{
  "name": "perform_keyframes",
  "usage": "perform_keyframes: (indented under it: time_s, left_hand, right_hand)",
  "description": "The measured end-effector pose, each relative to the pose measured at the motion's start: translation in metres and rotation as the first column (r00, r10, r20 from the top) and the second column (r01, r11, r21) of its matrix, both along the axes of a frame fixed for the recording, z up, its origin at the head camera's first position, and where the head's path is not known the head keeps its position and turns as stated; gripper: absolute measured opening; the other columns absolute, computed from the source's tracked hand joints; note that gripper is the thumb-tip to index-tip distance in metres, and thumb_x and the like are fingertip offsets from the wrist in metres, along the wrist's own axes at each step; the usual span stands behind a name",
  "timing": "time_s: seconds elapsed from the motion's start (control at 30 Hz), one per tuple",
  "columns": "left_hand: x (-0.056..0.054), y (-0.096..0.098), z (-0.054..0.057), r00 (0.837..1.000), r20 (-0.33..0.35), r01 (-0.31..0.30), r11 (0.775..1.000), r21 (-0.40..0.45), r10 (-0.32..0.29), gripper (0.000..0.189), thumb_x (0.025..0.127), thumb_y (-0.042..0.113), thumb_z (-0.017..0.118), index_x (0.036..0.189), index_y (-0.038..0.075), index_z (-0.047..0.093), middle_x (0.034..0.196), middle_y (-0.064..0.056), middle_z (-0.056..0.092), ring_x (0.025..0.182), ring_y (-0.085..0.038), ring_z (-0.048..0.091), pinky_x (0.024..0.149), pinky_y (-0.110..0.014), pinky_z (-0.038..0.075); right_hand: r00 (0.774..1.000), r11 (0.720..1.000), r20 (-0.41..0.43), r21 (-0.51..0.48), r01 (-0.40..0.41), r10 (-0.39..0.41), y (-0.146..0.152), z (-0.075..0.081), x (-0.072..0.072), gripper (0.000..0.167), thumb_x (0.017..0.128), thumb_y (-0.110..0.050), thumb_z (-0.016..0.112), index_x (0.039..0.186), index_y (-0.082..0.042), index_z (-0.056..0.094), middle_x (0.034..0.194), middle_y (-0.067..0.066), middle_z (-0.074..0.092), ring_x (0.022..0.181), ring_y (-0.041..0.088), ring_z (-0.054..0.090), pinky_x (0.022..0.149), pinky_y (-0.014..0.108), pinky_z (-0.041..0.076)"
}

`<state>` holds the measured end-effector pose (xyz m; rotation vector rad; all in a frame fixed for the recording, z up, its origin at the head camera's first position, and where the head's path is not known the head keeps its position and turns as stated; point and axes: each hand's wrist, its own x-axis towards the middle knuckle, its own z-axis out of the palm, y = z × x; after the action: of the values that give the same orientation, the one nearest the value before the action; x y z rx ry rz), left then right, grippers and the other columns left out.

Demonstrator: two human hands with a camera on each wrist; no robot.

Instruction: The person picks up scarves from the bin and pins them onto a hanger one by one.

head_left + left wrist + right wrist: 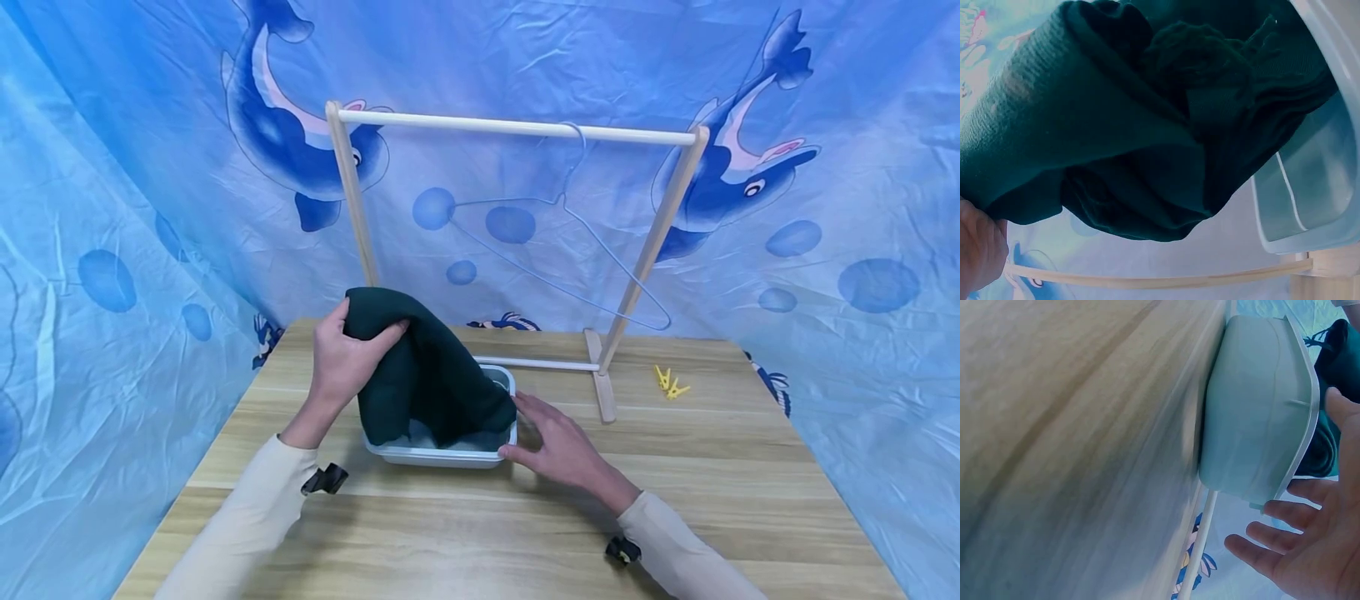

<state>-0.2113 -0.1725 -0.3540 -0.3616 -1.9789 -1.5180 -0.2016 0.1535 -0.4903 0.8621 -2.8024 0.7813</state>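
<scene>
A dark green scarf point(457, 367) with fringed ends is partly lifted out of a pale blue-green plastic basin point(442, 458). My left hand point(341, 358) grips its upper fold, thumb on one side and fingers on the other, above the basin's left side. The scarf's lower part still lies in the basin, where the left wrist view shows bunched folds and fringe. At the basin's right rim is my right hand point(558, 446), its fingers spread and fairly straight beside the scarf. In the right wrist view the basin's outer wall point(1247, 412) stands on the table.
Behind the basin stands a wooden rack point(510, 125) with a pale top bar. From that bar hangs a wire hanger point(562, 200), tilted down to the right. Two yellow clothespins point(669, 383) lie on the wooden table point(720, 467) at the right. A blue dolphin-print curtain point(112, 167) surrounds the table.
</scene>
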Motion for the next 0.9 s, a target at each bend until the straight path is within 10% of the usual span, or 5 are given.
perform_keyframes:
  time_s: [0.3, 0.9]
  left_hand:
    - [0.002, 0.003, 0.012, 0.998, -0.064, 0.002, 1.000, 0.010, -0.001, 0.029, 0.084, 0.009, 0.085, 0.107, -0.001, 0.071, 0.101, 0.002, 0.072, 0.091, -0.013, 0.068, 0.079, -0.023, 0.055]
    - [0.011, 0.008, 0.034, 0.997, -0.077, -0.022, 0.999, 0.026, 0.024, 0.031, 0.084, 0.012, 0.085, 0.108, 0.000, 0.070, 0.101, 0.003, 0.071, 0.091, -0.015, 0.068, 0.078, -0.024, 0.054]
  right_hand:
    - [0.989, 0.998, -0.144, -0.049, -0.031, 0.023, 0.010, 0.021, 0.002, 0.072, 0.097, -0.055, 0.063, 0.153, -0.012, 0.048, 0.154, 0.014, 0.050, 0.139, 0.034, 0.050, 0.108, 0.055, 0.044]
    - [0.943, 0.995, -0.332, -0.103, -0.002, -0.032, 0.031, 0.119, 0.009, 0.061, 0.088, -0.044, 0.078, 0.139, -0.012, 0.064, 0.135, 0.011, 0.067, 0.124, 0.033, 0.064, 0.097, 0.055, 0.053]
